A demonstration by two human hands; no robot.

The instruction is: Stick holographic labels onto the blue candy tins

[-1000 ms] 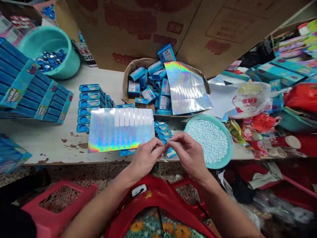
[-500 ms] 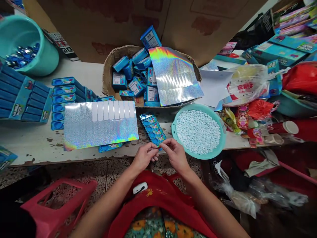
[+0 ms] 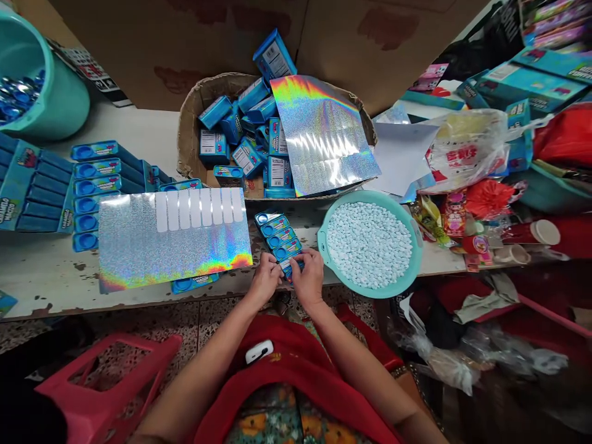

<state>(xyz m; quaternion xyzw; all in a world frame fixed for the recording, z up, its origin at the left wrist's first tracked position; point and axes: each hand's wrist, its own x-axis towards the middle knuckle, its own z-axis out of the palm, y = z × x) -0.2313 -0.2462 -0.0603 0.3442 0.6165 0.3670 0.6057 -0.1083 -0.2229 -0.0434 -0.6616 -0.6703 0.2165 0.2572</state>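
Observation:
A short row of blue candy boxes [image 3: 279, 236] lies close to the table's front edge, their printed narrow sides facing up. At the near end of this row, my left hand [image 3: 266, 280] is closed, its fingertips against one end of a narrow pale sticker [image 3: 287, 264]. My right hand [image 3: 308, 277] pinches at the other end, thumb and fingers on the nearest box. Fingers partly cover the sticker, which lies against that box. Left of the hands, a shiny holographic sticker sheet [image 3: 176, 253] shows a row of bare white strips and rests over more blue boxes.
A teal basin of small white candies [image 3: 370, 243] stands to the right. Behind, a cut-down cardboard box [image 3: 187, 139] holds loose blue boxes and another holographic sheet [image 3: 324, 135]. Stacked boxes [image 3: 99, 169] and a teal bucket [image 3: 65, 92] are on the left; bags clutter the right.
Both hands have moved slightly forward and left onto the nearest box in the row. The pale sticker now shows between the fingertips. The view has shifted a little.

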